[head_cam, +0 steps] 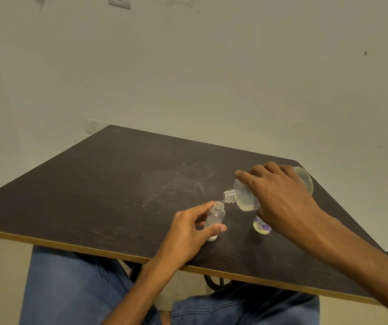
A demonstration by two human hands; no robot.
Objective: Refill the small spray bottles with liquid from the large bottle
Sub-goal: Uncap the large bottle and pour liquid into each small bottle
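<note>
Pouring from the large bottle (247,195) into the small bottle (214,219), mouth close over mouth, a thin trickle seeming to cross the gap. Needing a slow, steady tilt here: raising the base only a little at a time, keeping the two necks nearly touching, watching the level through the clear wall, easing back before the neck fills. Risking a spill down the side onto the table (94,195) if tipped too far, the small opening being so narrow.

Gripping the large bottle from above with the right hand (279,195), fingers wrapped over its body, index finger stretching toward the shoulder, forearm reaching in from the lower right, bottle lying almost level with its neck dipping left. Pinching the small bottle with the left hand (188,233), thumb across the lower front, fingers curled behind near the neck, leaning it slightly toward the pour, its base on or just above the tabletop near the front edge.

Standing just beside, partly hidden under the right hand: another small bottle with purple flowers (261,227), upright on the table.
</note>
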